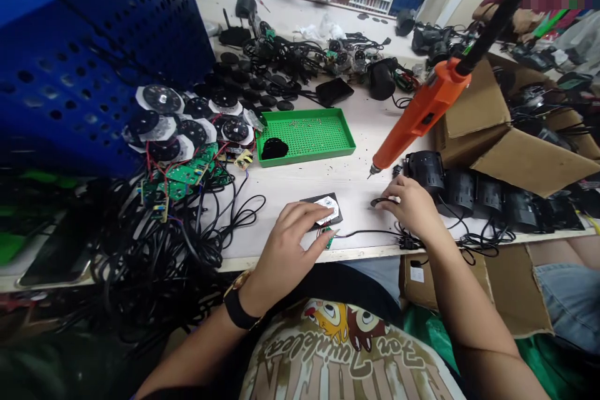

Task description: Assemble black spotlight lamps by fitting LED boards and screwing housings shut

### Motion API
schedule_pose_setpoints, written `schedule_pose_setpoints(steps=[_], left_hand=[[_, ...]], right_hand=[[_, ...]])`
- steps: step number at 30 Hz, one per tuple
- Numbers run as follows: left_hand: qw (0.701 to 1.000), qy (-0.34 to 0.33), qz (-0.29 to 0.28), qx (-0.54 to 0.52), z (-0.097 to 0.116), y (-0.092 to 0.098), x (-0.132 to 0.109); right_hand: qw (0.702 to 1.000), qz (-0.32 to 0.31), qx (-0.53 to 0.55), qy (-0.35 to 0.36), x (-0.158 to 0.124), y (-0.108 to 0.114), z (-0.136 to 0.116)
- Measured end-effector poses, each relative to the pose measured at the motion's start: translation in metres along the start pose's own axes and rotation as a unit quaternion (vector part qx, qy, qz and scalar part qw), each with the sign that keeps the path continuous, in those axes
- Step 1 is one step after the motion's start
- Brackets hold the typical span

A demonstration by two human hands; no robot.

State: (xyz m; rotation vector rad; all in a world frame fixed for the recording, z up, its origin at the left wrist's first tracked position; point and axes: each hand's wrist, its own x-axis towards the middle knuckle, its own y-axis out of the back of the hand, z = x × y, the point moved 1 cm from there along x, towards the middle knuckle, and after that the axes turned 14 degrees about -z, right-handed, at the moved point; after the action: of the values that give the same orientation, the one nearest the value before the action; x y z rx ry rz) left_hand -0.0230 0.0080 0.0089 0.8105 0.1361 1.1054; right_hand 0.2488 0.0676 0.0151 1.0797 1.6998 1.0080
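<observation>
Workbench (300,184) under cluttered cables — left-hand fingers (300,215) lie spread, released, pressing a black plate (335,217) near the edge, and even pressure keeps it steady; right-hand fingers (391,190) curl, pinching a black cable (377,202), just below an orange screwdriver (422,112).

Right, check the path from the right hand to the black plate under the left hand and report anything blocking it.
Nothing visible stands in that path: the right hand sits level with the black plate under the left hand. A thin black cable runs nearer the front edge of the bench, below that path.
</observation>
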Motion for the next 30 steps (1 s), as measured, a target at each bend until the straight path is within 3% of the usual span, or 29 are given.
schedule_pose_setpoints(steps=[2, 4, 8, 10, 12, 17, 21, 23, 25, 27, 30], left_hand=[[1.0, -0.022, 0.0, 0.005, 0.006, -0.006, 0.004], [0.999, -0.044, 0.006, 0.011, 0.013, -0.011, 0.01], [0.992, -0.098, 0.072, 0.031, 0.024, -0.012, 0.017], [0.982, -0.139, 0.111, 0.067, 0.026, -0.008, 0.017], [0.966, -0.178, 0.135, 0.126, 0.027, -0.002, 0.016], [0.922, -0.219, 0.154, 0.279, 0.026, 0.008, 0.015], [0.911, -0.24, 0.121, 0.313, 0.026, 0.01, 0.016], [0.915, -0.232, 0.1, 0.314, 0.022, 0.012, 0.017], [0.928, -0.193, 0.09, 0.306, 0.014, 0.017, 0.021], [0.945, -0.112, 0.105, 0.287, -0.001, 0.027, 0.026], [0.952, 0.042, 0.18, 0.243, -0.029, 0.044, 0.04]], right_hand=[[0.981, 0.081, 0.132, 0.118, -0.017, -0.002, -0.017], [0.94, 0.138, 0.222, 0.221, -0.03, -0.006, -0.035], [0.87, 0.29, 0.179, 0.357, -0.04, -0.019, -0.058], [0.838, 0.351, 0.155, 0.389, -0.038, -0.025, -0.061], [0.823, 0.387, 0.142, 0.39, -0.034, -0.028, -0.06], [0.838, 0.448, 0.051, 0.307, -0.027, -0.028, -0.057], [0.858, 0.351, -0.026, 0.374, -0.024, -0.033, -0.054], [0.882, 0.301, -0.017, 0.363, -0.02, -0.036, -0.049], [0.906, 0.285, 0.006, 0.313, -0.013, -0.039, -0.042], [0.926, 0.281, 0.021, 0.253, -0.006, -0.04, -0.036], [0.933, 0.286, 0.063, 0.211, 0.001, -0.042, -0.034]])
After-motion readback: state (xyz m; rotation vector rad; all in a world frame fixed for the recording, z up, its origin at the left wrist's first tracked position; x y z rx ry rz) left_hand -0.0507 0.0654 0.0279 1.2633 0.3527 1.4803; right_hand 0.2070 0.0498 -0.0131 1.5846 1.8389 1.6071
